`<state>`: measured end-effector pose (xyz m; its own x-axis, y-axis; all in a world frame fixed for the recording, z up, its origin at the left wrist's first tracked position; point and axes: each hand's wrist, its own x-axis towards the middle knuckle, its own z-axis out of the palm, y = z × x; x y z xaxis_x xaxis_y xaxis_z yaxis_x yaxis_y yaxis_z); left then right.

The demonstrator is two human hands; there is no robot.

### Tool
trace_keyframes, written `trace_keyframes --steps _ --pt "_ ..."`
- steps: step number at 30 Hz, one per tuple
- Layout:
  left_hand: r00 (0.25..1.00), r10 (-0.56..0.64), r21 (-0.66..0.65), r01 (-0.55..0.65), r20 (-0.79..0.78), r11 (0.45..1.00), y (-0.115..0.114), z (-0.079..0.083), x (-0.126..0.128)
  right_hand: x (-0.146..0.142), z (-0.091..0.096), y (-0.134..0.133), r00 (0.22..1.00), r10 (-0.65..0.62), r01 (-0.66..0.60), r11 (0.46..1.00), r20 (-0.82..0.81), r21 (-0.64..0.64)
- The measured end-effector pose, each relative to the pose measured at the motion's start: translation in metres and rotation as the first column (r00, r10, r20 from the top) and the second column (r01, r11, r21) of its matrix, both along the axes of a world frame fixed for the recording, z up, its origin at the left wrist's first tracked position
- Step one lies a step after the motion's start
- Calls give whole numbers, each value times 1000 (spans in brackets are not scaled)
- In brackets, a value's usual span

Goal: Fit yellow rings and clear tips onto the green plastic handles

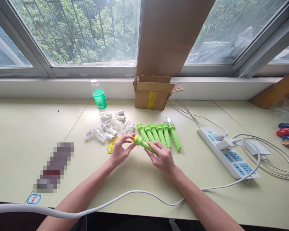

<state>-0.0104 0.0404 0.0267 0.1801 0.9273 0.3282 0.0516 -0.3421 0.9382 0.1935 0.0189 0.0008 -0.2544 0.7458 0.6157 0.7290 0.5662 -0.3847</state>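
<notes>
Left hand [120, 151] grip pinches the yellow ring [135, 138] at the tip of our green stem [144, 145]. Right hand [162, 158] grip is wrapped round the shaft, steadying it just over the tabletop [26, 128]. Spare rings [110, 148] and clear caps [110, 126] sit near the left hand, and a row of stems [159, 133] lies just behind.

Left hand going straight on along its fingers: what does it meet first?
The left hand would meet the yellow ring on the held green tube, which its fingers seem to pinch already; beyond, the row of green tubes.
</notes>
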Motion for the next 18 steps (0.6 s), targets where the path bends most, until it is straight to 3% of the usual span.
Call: trace_keyframes --steps 18 --pt "999 -53 -85 53 -2 995 2 6 -2 -1 0 -1 999 27 -28 999 -37 -26"
